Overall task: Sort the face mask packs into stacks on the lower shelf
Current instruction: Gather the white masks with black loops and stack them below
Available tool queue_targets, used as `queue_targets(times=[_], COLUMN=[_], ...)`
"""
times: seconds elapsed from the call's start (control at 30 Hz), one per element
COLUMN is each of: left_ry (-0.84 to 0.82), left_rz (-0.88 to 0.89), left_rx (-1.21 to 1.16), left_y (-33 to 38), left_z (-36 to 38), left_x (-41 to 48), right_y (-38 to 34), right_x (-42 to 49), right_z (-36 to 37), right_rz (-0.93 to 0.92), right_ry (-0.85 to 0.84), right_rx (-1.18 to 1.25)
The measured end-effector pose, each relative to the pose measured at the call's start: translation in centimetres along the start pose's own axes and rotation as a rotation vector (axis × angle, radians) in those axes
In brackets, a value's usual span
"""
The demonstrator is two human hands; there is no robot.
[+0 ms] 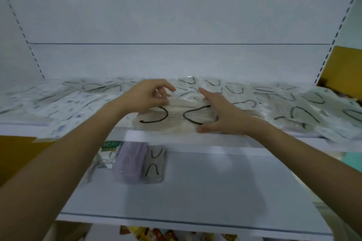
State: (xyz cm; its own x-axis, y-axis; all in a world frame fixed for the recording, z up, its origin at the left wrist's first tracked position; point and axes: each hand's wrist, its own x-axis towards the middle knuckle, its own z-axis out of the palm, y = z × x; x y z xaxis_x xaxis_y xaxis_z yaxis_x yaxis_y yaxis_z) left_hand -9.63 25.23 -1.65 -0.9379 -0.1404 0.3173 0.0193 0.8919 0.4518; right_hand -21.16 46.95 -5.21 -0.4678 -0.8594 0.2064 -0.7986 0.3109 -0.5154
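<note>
Head view. Clear plastic pack of cream masks with black ear loops (pixel 176 118) lies at the front lip of the white upper shelf (pixel 176 140), dead centre of frame. Left hand (pixel 145 97) is at the pack's 10 o'clock corner, fingers curled, thumb and fingertips pinching the film edge. Right hand (pixel 221 117) is at its 3 o'clock end, fingers spread wide and near straight, thumb at the near edge. It reads as a press, not a closed grip. Loose mask packs (pixel 305 107) overlap along the shelf from 9 to 3 o'clock.

Handling, my estimate: light, soft and floppy, with slick film that slides easily. Best taken at both short ends, kept flat.

White lower shelf (pixel 215 182) is at 6 o'clock. 3 packs sit side by side at its 10 o'clock corner: pack with a green N95 label (pixel 110 149), lilac mask pack (pixel 131 164), cream pack with black loops (pixel 155 164). The centre pack likely matches the cream one.

Room: white back panel (pixel 176 15); slotted upright (pixel 326 58) at 2 o'clock, yellow panel (pixel 344 70) beside it. Light dim, edges blurred.
</note>
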Motion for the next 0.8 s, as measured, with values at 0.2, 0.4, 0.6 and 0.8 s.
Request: queue_targets(times=[0.2, 0.4, 0.6, 0.8], left_ry=[0.279, 0.295, 0.108, 0.079], left_rz=[-0.043, -0.085, -0.056, 0.075], left_rx=[-0.348, -0.414, -0.261, -0.111], left_y=[0.4, 1.0, 1.7, 3.5], left_z=[-2.1, -3.0, -4.4, -4.4], left_x=[0.1, -0.4, -1.0, -0.3], right_y=[-1.0, -2.2, -2.8, -6.7], right_x=[0.6, 1.9, 1.8, 4.1], right_z=[-1.4, -2.5, -4.3, -4.6], right_rz=[0.065, 0.085, -0.126, -0.212], right_ry=[0.425, 0.54, 0.528, 0.071], right_rx=[0.567, 0.864, 0.213, -0.082])
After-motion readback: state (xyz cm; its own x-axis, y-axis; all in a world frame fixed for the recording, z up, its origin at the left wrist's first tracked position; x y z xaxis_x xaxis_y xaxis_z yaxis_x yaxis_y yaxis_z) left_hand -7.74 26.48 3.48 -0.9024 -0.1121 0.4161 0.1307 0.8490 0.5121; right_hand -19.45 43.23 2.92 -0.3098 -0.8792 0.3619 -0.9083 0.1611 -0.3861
